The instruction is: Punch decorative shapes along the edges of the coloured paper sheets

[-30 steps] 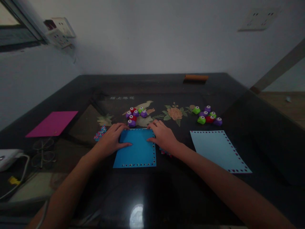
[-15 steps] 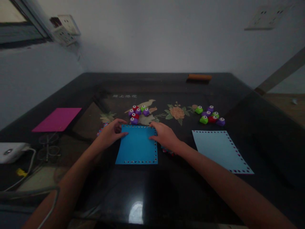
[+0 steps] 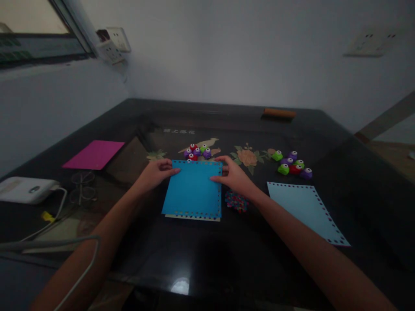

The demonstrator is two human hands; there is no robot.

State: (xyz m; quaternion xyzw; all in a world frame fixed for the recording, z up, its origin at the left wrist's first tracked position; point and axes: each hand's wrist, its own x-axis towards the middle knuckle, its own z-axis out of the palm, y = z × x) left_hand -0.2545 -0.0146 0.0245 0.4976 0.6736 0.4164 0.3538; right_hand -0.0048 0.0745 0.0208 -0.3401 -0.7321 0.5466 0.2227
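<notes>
A bright blue paper square [image 3: 193,190] with punched holes along its edges is lifted off the dark glass table [image 3: 227,255]; its near edge hangs just above the surface. My left hand [image 3: 157,171] pinches its far left corner. My right hand [image 3: 234,176] pinches its far right edge. A pale strip shows under the sheet's near edge. A small heap of coloured paper bits [image 3: 237,201] lies just right of the sheet.
Two clusters of small craft punches, one [image 3: 197,152] behind the sheet and one [image 3: 292,163] at the right. A pale blue punched sheet [image 3: 308,210] at the right, a pink sheet [image 3: 94,154] at the left, a white device [image 3: 26,190] with cable, an orange bar [image 3: 279,113].
Both hands slid from flat on the blue sheet to its far corners, gripped them and raised the sheet. The view shifted left.
</notes>
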